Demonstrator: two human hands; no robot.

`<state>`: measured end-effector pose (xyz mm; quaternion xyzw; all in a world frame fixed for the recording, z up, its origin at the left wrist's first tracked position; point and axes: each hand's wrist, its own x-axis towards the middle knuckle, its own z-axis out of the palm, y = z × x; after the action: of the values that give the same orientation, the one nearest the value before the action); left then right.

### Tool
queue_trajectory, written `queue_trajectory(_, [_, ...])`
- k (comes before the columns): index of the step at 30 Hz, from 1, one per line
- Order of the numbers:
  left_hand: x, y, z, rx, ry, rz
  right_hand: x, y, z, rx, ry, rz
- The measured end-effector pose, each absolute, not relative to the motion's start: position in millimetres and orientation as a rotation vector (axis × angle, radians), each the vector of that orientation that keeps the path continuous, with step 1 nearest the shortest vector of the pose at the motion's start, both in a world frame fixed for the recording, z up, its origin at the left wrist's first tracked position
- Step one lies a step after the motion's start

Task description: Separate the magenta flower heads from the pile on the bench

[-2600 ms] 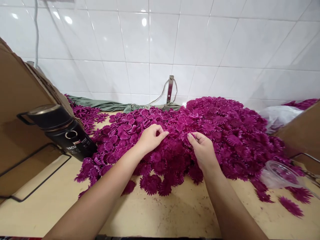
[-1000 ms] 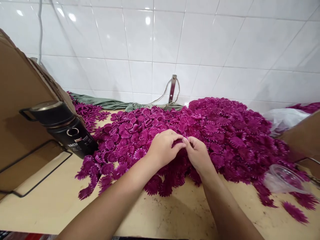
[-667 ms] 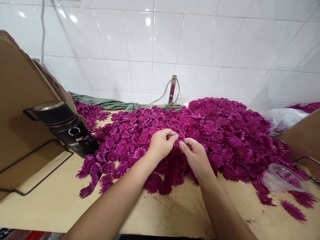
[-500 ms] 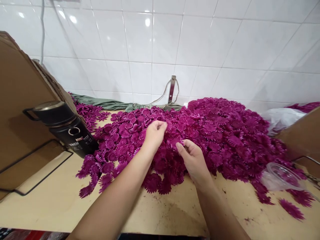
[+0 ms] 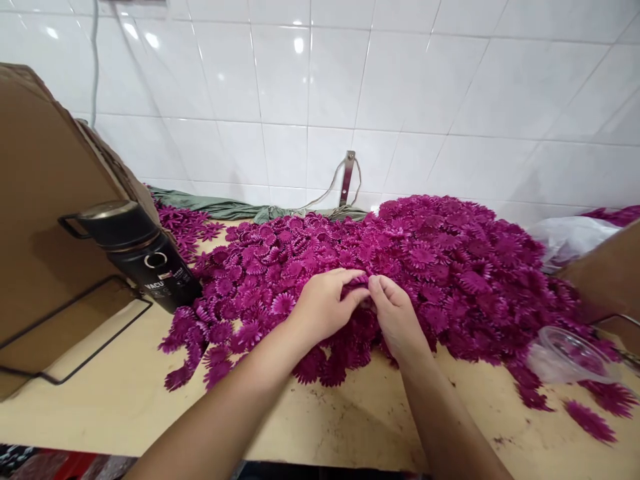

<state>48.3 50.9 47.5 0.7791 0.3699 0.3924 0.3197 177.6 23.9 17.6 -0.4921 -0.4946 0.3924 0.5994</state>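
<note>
A wide heap of magenta artificial flower heads [image 5: 450, 267] covers the middle of the table. Over its front part my two hands meet. My left hand [image 5: 330, 303] is closed, thumb and fingers pinching a magenta artificial flower [image 5: 358, 281]. Just to the right, my right hand [image 5: 393, 307] has its thumb and fingertips pressed together at the edge of the same flower. Most of that flower is covered by the fingers.
A black vacuum bottle [image 5: 145, 257] stands at the left before a cardboard box [image 5: 55, 180] and a black wire frame [image 5: 100, 343]. At the right are a clear plastic tub [image 5: 573, 357], a white plastic bag [image 5: 570, 237] and another cardboard piece [image 5: 605, 280]. A tiled wall [image 5: 280, 80] rises behind.
My left hand has come down and right from the heap to meet my right hand. They were apart before; now both touch one flower. The view has shifted slightly.
</note>
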Motion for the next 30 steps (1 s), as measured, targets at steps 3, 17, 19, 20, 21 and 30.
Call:
queue_trajectory(3, [51.5, 52.6, 43.7, 1.884, 1.044, 1.155, 176.9, 18.8, 21.5, -1.118, -1.182, 0.998])
queue_trajectory(17, [50.5, 57.7, 45.3, 1.762, 0.990, 1.177, 170.8, 17.8, 24.2, -1.053, -0.967, 1.217])
queue_trajectory(19, [49.2, 55.2, 46.5, 1.859, 0.921, 1.062, 173.1, 17.4, 25.8, -1.032, -0.909, 1.301])
queue_trajectory(20, [47.5, 55.7, 47.4, 1.861, 0.899, 1.030, 174.1, 16.8, 26.4, -1.022, -0.884, 1.316])
queue_trajectory(21, [45.2, 57.5, 48.3, 1.830, 0.890, 1.032, 175.0, 16.1, 26.7, -1.012, -0.858, 1.315])
queue_trajectory(30, [48.4, 86.4, 48.9, 1.317, 0.995, 1.513, 165.6, 16.0, 27.9, -1.057, -0.992, 1.099])
